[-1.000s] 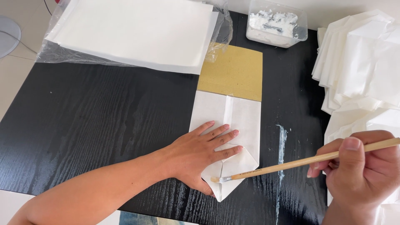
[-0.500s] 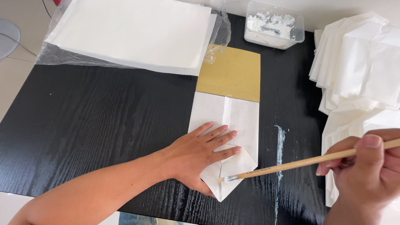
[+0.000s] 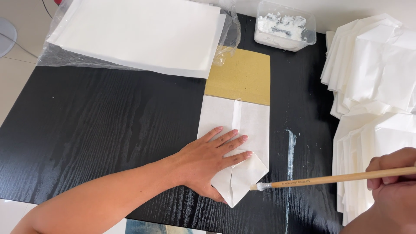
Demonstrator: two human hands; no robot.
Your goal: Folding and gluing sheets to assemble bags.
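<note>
Left hand (image 3: 207,162), fingers spread, is pinning folded paper bag (image 3: 236,147); right hand (image 3: 392,182) fingers are pinching glue brush (image 3: 329,178). Paste risks smearing onto tabletop (image 3: 108,130).

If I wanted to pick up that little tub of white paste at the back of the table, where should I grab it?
Probably by its two long side walls, coming straight down from above. The clear tub is low, rectangular and open-topped, with white paste inside, so fingers should stay outside the rim. Its near side faces bare black table; the brown card and the plastic-wrapped paper stack lie to one side, close by.
</note>
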